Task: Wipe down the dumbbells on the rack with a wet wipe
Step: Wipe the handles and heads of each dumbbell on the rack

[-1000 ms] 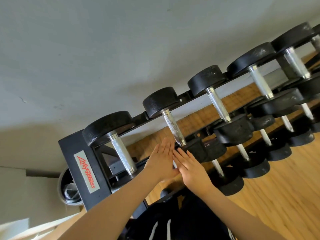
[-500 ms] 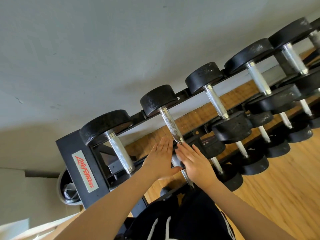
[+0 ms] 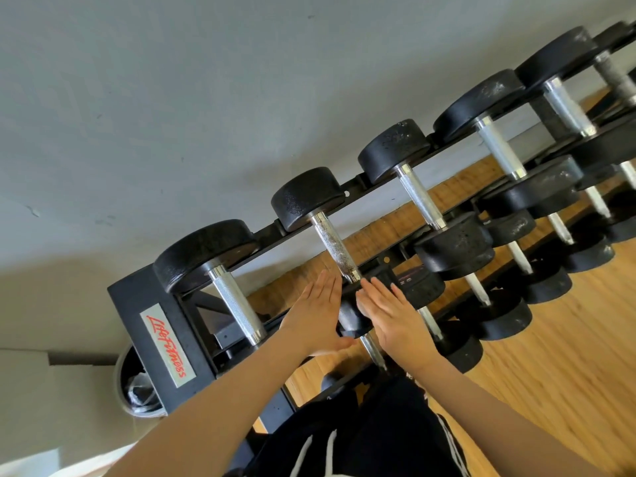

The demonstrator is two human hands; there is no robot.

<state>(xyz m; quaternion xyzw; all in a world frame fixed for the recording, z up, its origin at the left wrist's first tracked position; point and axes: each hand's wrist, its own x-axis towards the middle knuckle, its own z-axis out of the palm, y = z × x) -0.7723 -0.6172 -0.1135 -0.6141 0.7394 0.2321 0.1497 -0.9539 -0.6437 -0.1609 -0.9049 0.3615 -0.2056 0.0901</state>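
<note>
The floor point(image 3: 537, 356) was made of warm brown wood boards. Behind the rack stood a plain gray wall point(image 3: 172, 98) with a few small marks on it. A round bin point(image 3: 132, 390) with a plastic bag in it sat on the floor at 8 o'clock, partly hidden by the rack's end.

The black metal rack point(image 3: 137, 325) ran from 8 o'clock up to 2 o'clock. A gray label point(image 3: 167, 344) on its end plate said "Life Fitness" in red letters.

The dumbbells had black round ends and shiny silver handles. They lay side by side on the top shelf, and more sat on the lower shelves toward 3 o'clock. The big dumbbell point(image 3: 234, 297) was at the end near the label. The 2nd dumbbell point(image 3: 335, 249) was next to it, near the middle of the picture.

The left hand point(image 3: 315, 316) and the right hand point(image 3: 392, 320) were both flat, with straight fingers held together. They sat on either side of the near black end of the 2nd dumbbell, and that end showed in the gap between them. I could not tell if the palms were touching it. Neither hand was wrapped around anything.

Dark clothes point(image 3: 361, 435) with white cords showed at 6 o'clock.
</note>
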